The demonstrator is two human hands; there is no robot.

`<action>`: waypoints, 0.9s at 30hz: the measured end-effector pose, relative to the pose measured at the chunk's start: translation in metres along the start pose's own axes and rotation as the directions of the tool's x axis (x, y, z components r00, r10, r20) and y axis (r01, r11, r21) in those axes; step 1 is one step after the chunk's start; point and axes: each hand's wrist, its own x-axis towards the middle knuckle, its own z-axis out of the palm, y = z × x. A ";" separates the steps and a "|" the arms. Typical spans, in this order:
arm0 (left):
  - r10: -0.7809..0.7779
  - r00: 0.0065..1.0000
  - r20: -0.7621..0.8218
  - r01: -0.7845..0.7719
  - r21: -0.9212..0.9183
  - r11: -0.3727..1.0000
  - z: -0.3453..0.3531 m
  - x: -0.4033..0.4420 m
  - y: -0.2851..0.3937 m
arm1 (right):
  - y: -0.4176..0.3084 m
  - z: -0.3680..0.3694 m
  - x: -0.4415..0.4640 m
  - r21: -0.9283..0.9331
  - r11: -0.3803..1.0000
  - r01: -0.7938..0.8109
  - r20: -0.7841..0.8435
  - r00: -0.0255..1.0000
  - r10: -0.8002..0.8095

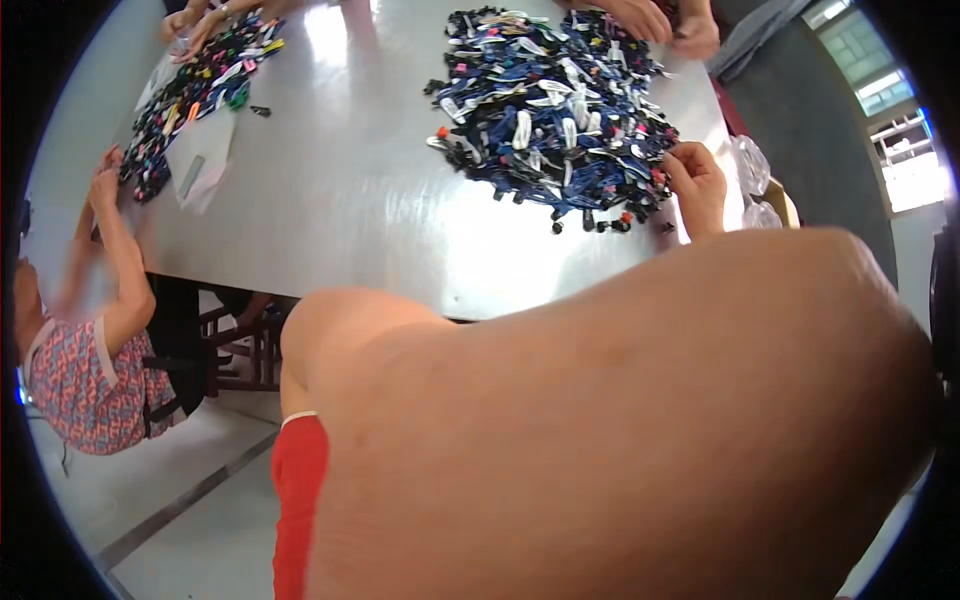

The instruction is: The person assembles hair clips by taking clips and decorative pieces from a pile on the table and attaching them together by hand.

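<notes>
At the right edge of a big pile of snap hair clips (560,110), my right hand (698,185) has its thumb and fingers drawn together against the clips. What lies between the fingertips is too small to make out. The clips are mostly black, navy and white, with a few red and pink ones. Bare skin of an arm (620,430), very close to the camera, fills the lower part of the head view and hides my right wrist and forearm. My left hand does not show.
The shiny metal table (330,180) carries a second pile of clips (190,100) and a white sheet (205,165). A co-worker (95,370) sits at the left. Other people's hands (670,25) work at the far edge. Clear plastic containers (752,170) stand at the right.
</notes>
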 end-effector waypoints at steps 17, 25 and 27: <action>-0.212 0.977 0.020 0.213 -0.071 0.974 0.040 -0.002 0.014 | 0.005 -0.005 0.000 -0.060 0.998 0.024 0.049 0.999 -0.021; -0.565 0.816 -0.124 0.452 0.746 0.488 -0.010 -0.068 -0.015 | -0.006 -0.001 -0.007 -0.161 0.982 0.096 0.027 0.995 -0.093; -0.428 0.857 -0.288 0.432 0.853 0.293 -0.043 -0.086 -0.031 | -0.013 0.002 -0.011 -0.132 0.985 0.108 0.029 0.994 -0.105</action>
